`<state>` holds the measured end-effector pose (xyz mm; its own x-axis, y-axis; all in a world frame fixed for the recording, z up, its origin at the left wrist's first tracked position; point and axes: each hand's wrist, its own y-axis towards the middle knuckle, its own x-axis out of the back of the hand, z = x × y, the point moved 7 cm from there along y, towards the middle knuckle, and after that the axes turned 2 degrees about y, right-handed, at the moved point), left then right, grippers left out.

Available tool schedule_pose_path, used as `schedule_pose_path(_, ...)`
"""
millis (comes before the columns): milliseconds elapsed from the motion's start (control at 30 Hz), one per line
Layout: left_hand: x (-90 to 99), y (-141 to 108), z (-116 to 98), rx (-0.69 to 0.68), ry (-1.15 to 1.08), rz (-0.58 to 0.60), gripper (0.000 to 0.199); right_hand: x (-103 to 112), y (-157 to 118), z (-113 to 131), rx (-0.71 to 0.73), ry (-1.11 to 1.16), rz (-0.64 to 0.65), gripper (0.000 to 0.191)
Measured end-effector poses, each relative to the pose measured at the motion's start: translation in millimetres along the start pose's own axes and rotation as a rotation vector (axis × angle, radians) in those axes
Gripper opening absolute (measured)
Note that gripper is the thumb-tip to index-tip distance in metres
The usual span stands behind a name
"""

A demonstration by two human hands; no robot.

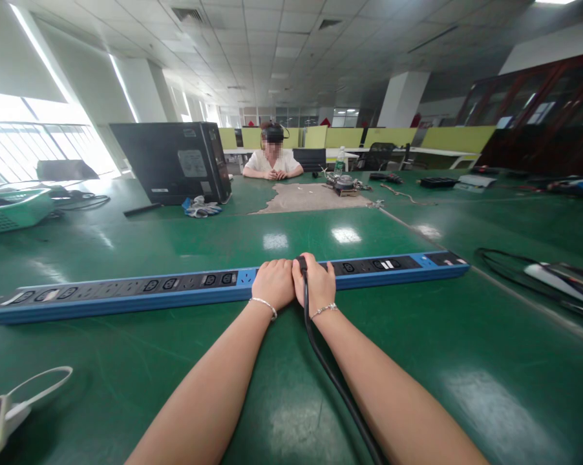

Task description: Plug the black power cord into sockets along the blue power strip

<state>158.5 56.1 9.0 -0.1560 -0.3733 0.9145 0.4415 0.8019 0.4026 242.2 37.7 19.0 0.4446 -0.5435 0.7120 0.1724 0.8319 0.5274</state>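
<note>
The left hand (273, 284) is curled over the blue power strip (223, 284), knuckles up and fingers clasped across it, their tips out of sight. Just beside it, the right hand (318, 284) grasps a black plug (302, 262), thumb along one side and fingers bent round the other; whether the plug sits in a socket I cannot tell. From the plug a black cable (322, 355) runs between the forearms toward the near side of the green bench (175, 361). The strip lies lengthwise across the bench, sockets up, roughly along its far edge but well apart from it. At that far edge a person in a white top (289, 160) sits, hands together.
</note>
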Motion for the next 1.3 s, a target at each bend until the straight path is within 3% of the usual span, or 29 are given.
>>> schedule_pose_path(400,-1.8,-0.3,0.5,-0.012,0.016,-0.016,0.023,-4.1,-2.0,3.1,0.056,-0.073,-0.020,0.033)
schedule_pose_path(633,0.1,0.4,1.4,0.032,0.017,-0.031,0.039,-7.6,-7.7,-4.4,0.039,-0.086,0.017,0.043)
schedule_pose_path(867,12.6,-1.9,-5.4,-0.032,-0.090,-0.054,0.057,-4.7,-9.8,-11.3,0.139,-0.067,0.149,0.039)
schedule_pose_path(1033,13.7,-2.0,-8.3,-0.109,-0.189,-0.033,0.054,0.0,-12.7,-16.1,0.240,-0.046,0.202,0.038)
schedule_pose_path(1300,14.2,-1.5,-7.0,-0.081,-0.216,-0.023,0.056,2.1,-15.3,-22.5,0.344,-0.017,0.230,0.043)
